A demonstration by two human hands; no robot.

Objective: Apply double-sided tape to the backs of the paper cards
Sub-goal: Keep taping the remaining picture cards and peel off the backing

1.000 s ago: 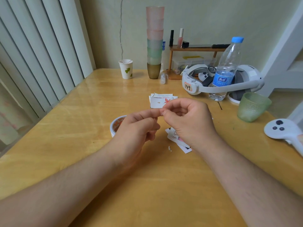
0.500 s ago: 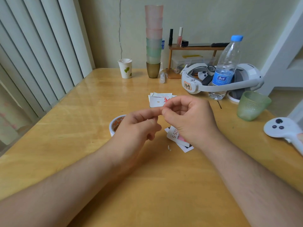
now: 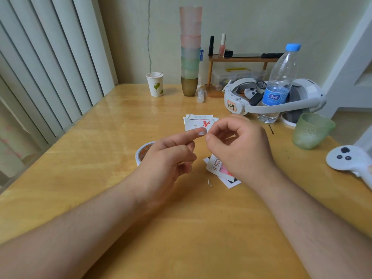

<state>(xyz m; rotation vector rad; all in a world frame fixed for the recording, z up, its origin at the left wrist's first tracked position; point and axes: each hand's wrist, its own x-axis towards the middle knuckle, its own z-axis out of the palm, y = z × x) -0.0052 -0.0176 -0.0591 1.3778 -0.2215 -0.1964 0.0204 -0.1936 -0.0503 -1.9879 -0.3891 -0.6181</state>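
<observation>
Fingers (image 3: pixel 209 135) of the right hand (image 3: pixel 237 146), pinched tip to tip against the left hand (image 3: pixel 167 158) half a second before, had drawn a little to the right, curled with thumb and forefinger close together; whether they held a peeled backing I cannot tell. That left a small white piece of tape (image 3: pixel 202 133) stuck on the left forefinger tip at the middle of the frame, the other left fingers loosely curled. It looked ready to press onto a card: one pile of cards (image 3: pixel 198 122) lay just above the hands, another (image 3: pixel 218 168) under the right hand, and the tape roll (image 3: pixel 142 153) sat left of centre on the worktop (image 3: pixel 201 228).
</observation>
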